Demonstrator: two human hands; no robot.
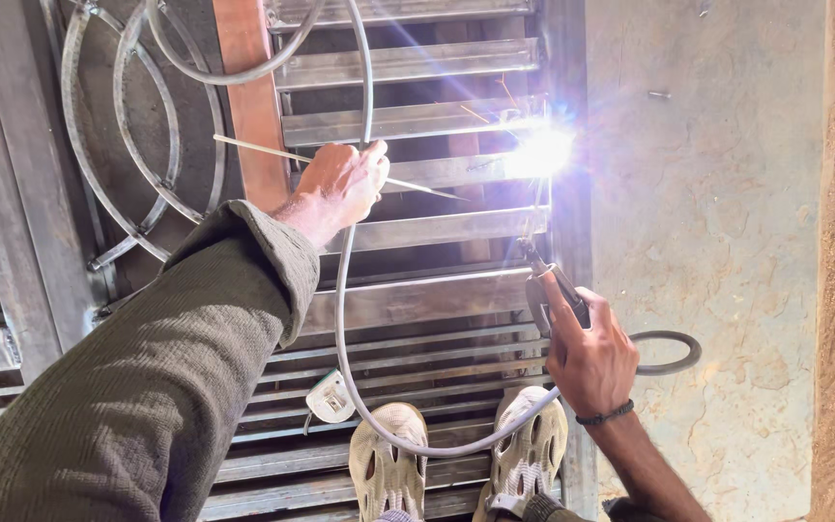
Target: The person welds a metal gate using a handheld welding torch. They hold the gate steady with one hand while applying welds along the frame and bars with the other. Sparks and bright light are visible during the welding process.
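Two hands weld: right hand (590,360) clamps black electrode holder (553,290) at bright arc (541,153) on grey steel grille (408,121); left hand (340,184) pinches spare thin rods (273,152). Steady tip distance best.

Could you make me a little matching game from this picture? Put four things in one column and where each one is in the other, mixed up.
Things:
1. thin rod
2. welding holder
3. bright spark
4. pale shoes

Places:
A. at the bottom, standing on the metal slats
B. gripped in the right hand
C. on the gate frame, above the right hand
D. held in the left hand

Pairs: 1-D, 2-B, 3-C, 4-A
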